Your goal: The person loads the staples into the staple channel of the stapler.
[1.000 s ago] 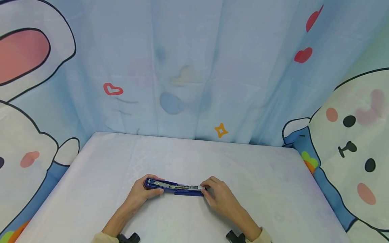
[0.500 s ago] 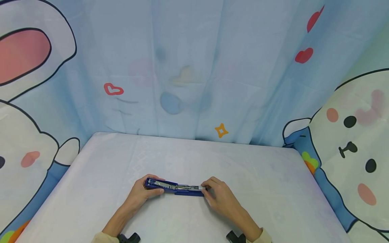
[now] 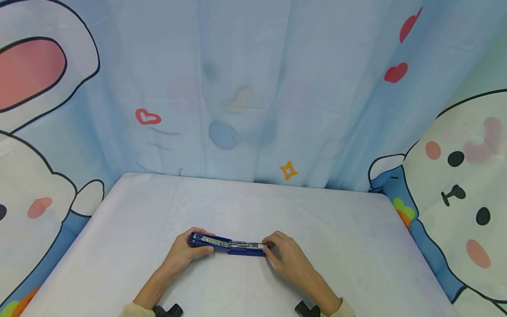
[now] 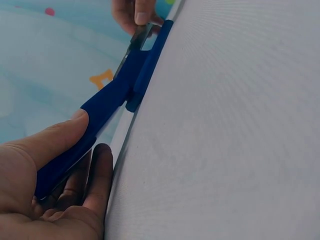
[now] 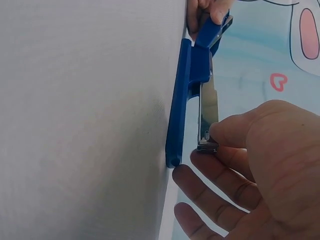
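Note:
A blue stapler [image 3: 245, 252] lies opened out on the table, its top cover swung back to the left and its metal staple channel [image 5: 208, 107] exposed. My left hand [image 3: 190, 246] grips the cover's far end, thumb on the near side and fingers beyond. With thumb and index finger, my right hand [image 3: 283, 253] pinches the front end of the metal channel. In the right wrist view the channel stands apart from the blue base [image 5: 177, 110], and the other right fingers spread below it. Whether staples sit inside the channel is too small to tell.
A white cloth-covered table [image 3: 245, 207] spreads around the hands. Behind it hangs a light blue curtain [image 3: 245, 88] printed with cartoon animals, hearts and a star, which also closes in both sides. Black wrist mounts [image 3: 169, 311] show at the lower edge.

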Action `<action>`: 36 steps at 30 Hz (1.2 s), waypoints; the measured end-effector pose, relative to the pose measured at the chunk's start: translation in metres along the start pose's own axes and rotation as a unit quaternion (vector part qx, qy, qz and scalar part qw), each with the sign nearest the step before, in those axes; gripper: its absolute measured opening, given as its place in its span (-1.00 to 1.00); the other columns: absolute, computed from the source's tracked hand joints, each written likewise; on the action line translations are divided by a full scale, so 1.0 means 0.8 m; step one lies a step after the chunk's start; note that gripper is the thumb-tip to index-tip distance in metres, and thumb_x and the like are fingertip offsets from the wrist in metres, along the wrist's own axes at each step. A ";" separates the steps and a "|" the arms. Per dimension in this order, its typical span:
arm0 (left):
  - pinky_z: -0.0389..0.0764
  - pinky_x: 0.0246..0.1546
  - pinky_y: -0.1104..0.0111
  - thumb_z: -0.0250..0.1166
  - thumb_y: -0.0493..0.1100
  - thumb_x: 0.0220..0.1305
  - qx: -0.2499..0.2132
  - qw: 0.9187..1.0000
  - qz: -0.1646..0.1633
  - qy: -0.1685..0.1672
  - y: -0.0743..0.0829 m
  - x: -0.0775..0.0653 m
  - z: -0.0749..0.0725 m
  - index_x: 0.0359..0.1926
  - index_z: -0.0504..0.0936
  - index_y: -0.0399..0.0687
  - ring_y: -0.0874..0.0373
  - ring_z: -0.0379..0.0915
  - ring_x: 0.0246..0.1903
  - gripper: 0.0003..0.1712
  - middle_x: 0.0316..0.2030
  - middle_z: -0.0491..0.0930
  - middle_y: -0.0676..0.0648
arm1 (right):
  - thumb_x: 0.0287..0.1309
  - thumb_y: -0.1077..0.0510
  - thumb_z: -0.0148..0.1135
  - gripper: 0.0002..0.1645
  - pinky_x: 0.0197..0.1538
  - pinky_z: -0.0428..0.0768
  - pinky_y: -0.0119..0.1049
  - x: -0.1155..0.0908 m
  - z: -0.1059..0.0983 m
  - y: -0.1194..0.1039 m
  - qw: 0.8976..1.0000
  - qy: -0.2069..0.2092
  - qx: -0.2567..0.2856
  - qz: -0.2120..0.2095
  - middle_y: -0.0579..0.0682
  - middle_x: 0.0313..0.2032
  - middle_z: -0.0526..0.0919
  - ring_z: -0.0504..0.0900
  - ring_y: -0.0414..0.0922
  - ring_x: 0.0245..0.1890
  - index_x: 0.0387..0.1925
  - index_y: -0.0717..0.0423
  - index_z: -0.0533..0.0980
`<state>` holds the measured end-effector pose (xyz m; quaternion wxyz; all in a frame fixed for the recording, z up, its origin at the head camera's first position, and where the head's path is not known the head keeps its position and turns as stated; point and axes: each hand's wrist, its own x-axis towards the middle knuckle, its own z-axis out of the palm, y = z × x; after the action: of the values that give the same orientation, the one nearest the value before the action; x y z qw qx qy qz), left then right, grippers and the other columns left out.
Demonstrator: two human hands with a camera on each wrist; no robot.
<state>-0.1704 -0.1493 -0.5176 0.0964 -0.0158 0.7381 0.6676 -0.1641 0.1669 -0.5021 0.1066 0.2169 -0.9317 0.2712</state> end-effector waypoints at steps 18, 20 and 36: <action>0.61 0.09 0.53 0.61 -0.30 0.13 -0.023 0.999 0.004 -0.022 -0.006 0.001 -0.004 0.16 0.61 -0.22 0.03 0.62 0.22 -0.43 0.21 0.72 -0.19 | 0.13 0.28 0.57 -0.68 -0.06 0.69 -0.31 -0.003 0.004 0.008 0.999 0.011 0.030 -0.015 -0.13 -0.16 0.74 0.68 -0.26 -0.18 -0.07 0.08 0.70; 0.60 0.11 0.54 0.60 -0.31 0.15 -0.023 0.999 0.006 -0.026 -0.006 0.001 -0.005 0.18 0.60 -0.24 0.02 0.61 0.26 -0.42 0.24 0.71 -0.20 | 0.12 0.30 0.57 -0.68 -0.07 0.70 -0.31 -0.003 0.005 0.009 0.999 0.012 0.034 -0.020 -0.12 -0.17 0.75 0.69 -0.26 -0.19 -0.09 0.07 0.70; 0.62 0.05 0.57 0.58 -0.22 0.22 -0.021 0.999 0.003 -0.049 -0.003 0.004 -0.009 0.29 0.57 -0.33 0.34 0.67 0.01 -0.34 0.21 0.72 -0.27 | 0.08 0.28 0.60 -0.70 0.02 0.74 -0.27 -0.001 0.007 0.013 0.999 -0.004 0.044 0.025 -0.13 -0.19 0.80 0.76 -0.23 -0.16 -0.13 0.00 0.74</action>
<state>-0.1737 -0.1563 -0.5196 0.1295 0.0172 0.7186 0.6831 -0.1690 0.1719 -0.5117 0.0867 0.1987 -0.9245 0.3137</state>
